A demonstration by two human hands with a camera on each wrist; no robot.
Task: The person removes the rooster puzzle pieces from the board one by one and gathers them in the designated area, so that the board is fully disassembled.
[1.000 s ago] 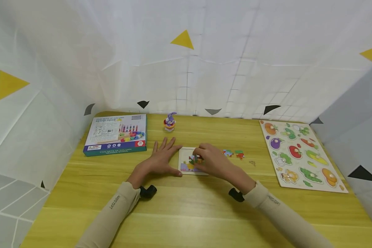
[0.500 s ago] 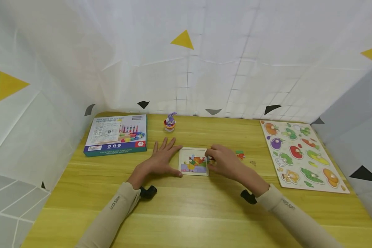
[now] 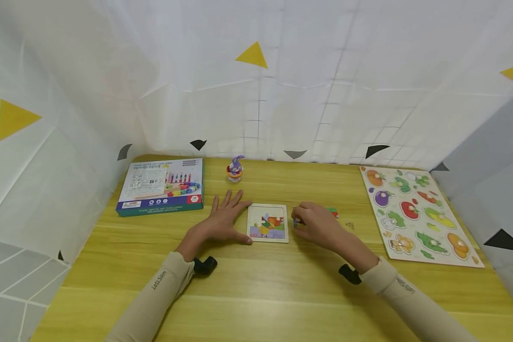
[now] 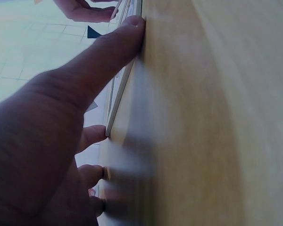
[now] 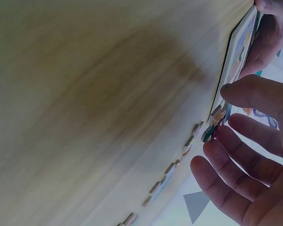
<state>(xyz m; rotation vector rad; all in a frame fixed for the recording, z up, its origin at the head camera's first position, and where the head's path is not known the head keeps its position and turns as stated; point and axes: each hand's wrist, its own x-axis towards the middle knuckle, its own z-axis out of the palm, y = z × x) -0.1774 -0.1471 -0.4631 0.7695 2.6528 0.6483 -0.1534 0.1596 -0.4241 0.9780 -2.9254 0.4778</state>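
Note:
A square jigsaw tray (image 3: pixel 268 209) lies mid-table with several joined pieces (image 3: pixel 272 227) inside, its upper left part bare. My left hand (image 3: pixel 222 222) is spread flat at the tray's left side, thumb and index fingertip at its corners; the left wrist view shows the thumb (image 4: pixel 115 44) against the tray edge. Just right of the tray, my right hand (image 3: pixel 316 225) pinches a small jigsaw piece (image 5: pixel 216 120) between thumb and fingertips. In the right wrist view the piece is tilted, with loose pieces (image 5: pixel 160 182) lying on the table behind it.
A boxed bead set (image 3: pixel 160 185) lies at the back left. Near the back edge stands a purple rabbit figure (image 3: pixel 235 169). A vegetable puzzle board (image 3: pixel 436 242) lies on the right. Another piece (image 3: pixel 334 212) shows beyond my right hand, with a small brownish mark (image 3: pixel 349 225) beside it.
My right hand has moved right from over the tray to beside it, holding the jigsaw piece and uncovering the joined pieces. The left hand has stayed in place.

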